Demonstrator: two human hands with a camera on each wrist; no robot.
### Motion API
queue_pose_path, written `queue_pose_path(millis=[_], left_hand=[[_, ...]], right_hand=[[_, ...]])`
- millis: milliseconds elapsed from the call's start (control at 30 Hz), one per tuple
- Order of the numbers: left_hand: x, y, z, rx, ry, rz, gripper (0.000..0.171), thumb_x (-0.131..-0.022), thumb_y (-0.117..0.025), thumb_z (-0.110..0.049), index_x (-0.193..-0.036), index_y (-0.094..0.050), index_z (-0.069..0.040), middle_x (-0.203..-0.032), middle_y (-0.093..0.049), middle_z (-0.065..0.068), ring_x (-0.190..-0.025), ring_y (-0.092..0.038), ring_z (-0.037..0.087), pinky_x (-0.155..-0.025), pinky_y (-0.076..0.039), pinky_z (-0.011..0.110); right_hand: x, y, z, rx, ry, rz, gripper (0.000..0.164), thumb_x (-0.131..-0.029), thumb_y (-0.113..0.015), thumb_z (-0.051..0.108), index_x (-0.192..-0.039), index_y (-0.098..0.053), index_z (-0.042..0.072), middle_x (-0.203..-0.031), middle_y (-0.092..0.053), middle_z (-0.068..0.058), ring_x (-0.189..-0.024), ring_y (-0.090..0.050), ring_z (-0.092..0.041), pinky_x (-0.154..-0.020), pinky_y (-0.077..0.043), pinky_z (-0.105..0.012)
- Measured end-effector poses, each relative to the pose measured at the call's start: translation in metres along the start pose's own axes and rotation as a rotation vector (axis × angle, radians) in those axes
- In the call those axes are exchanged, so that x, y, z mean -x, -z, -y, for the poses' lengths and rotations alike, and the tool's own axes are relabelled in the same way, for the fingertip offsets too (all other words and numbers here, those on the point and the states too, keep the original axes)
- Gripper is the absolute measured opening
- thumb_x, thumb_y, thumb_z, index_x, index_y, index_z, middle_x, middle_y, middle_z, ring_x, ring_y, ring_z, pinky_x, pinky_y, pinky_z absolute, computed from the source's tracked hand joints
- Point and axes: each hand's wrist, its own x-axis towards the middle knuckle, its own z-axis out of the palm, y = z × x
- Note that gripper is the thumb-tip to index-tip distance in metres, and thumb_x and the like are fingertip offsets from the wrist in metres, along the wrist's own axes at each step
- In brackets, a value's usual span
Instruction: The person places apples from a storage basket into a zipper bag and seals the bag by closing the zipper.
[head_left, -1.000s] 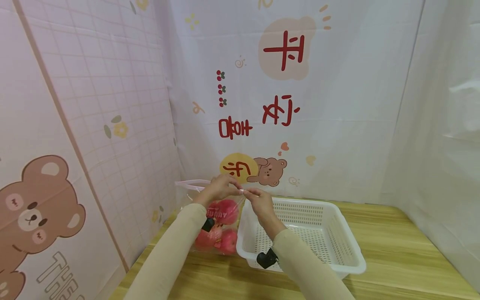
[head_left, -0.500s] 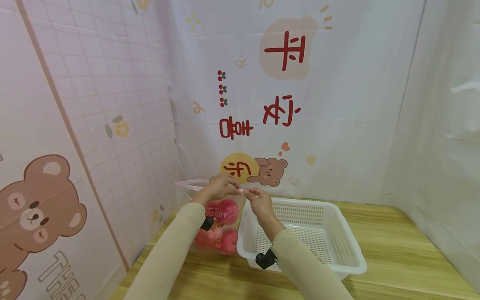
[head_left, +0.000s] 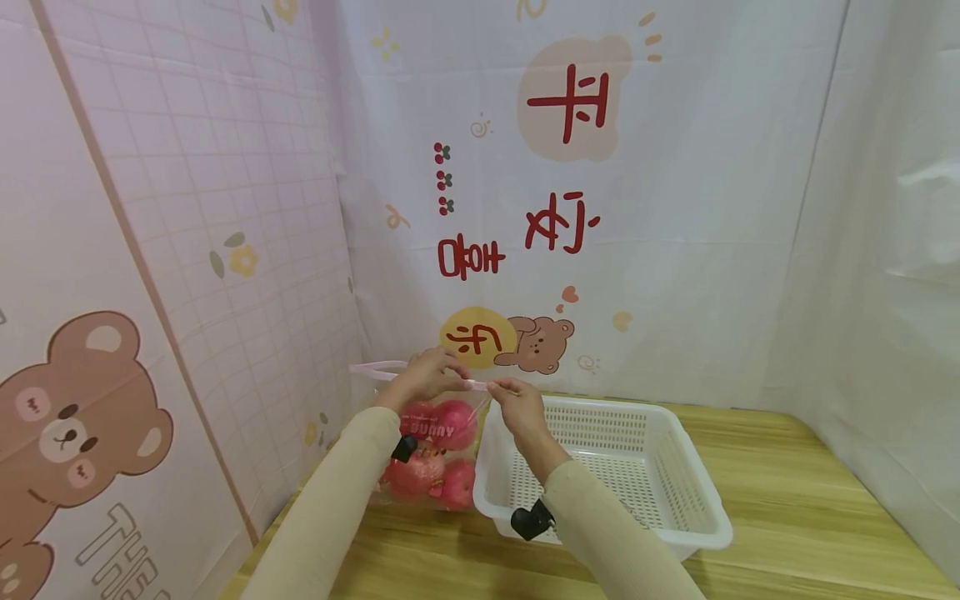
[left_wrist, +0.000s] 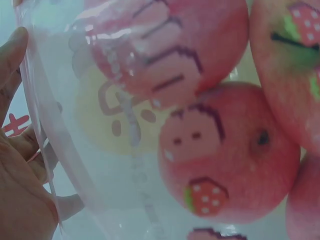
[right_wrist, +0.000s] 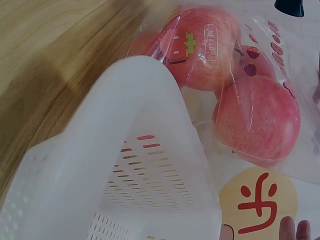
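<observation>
A clear zip bag [head_left: 480, 385] with a pink top strip and printed lettering stands on the table, holding several red apples [head_left: 459, 483]. My left hand [head_left: 427, 377] pinches the strip right of its middle. At the strip's right end, my right hand [head_left: 522, 412] pinches the corner between thumb and fingers. To the left of my left hand, the two sides of the strip part in a loop. In the left wrist view the left hand [left_wrist: 22, 185] lies against the bag's edge, apples [left_wrist: 225, 155] behind the film. Only fingertips [right_wrist: 287, 230] show in the right wrist view.
A white perforated plastic basket [head_left: 600, 405] stands right beside the bag, under my right forearm. Bare wooden tabletop [head_left: 795, 483] extends to its right. Printed cloth walls [head_left: 675, 250] close off the back and both sides.
My left hand has slid left along the pink strip, so a short length of it now shows between the hands. My right hand has stayed at the corner.
</observation>
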Motion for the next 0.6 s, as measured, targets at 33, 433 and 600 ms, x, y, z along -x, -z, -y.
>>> queue_pose_path(millis=[33, 433, 600], left_hand=[[0.0, 0.001, 0.001, -0.008, -0.002, 0.0, 0.018, -0.091, -0.073, -0.03, -0.103, -0.077, -0.018, -0.135, -0.056, 0.008, -0.129, -0.044, 0.032, -0.112, -0.022, 0.057], [0.009, 0.011, 0.015, -0.068, -0.076, -0.027, 0.016, -0.092, -0.071, -0.028, -0.101, -0.077, -0.015, -0.123, -0.058, 0.009, -0.12, -0.049, 0.032, -0.106, -0.027, 0.058], [0.013, 0.015, 0.028, -0.074, -0.078, -0.051, 0.018, -0.092, -0.071, -0.027, -0.102, -0.077, -0.013, -0.12, -0.058, 0.01, -0.118, -0.049, 0.033, -0.105, -0.027, 0.058]], right_hand=[[0.0, 0.0, 0.0, 0.001, -0.004, 0.0, 0.019, -0.095, -0.067, 0.018, -0.104, -0.074, 0.003, -0.116, -0.066, -0.011, -0.115, -0.054, -0.03, -0.1, -0.039, -0.054], [0.001, 0.0, -0.001, 0.0, 0.009, -0.013, 0.018, -0.095, -0.066, 0.016, -0.103, -0.073, 0.002, -0.112, -0.067, -0.011, -0.113, -0.056, -0.031, -0.099, -0.041, -0.053], [0.001, -0.001, -0.003, -0.012, 0.007, -0.014, 0.018, -0.095, -0.066, 0.015, -0.104, -0.073, 0.001, -0.113, -0.068, -0.011, -0.116, -0.057, -0.032, -0.101, -0.041, -0.053]])
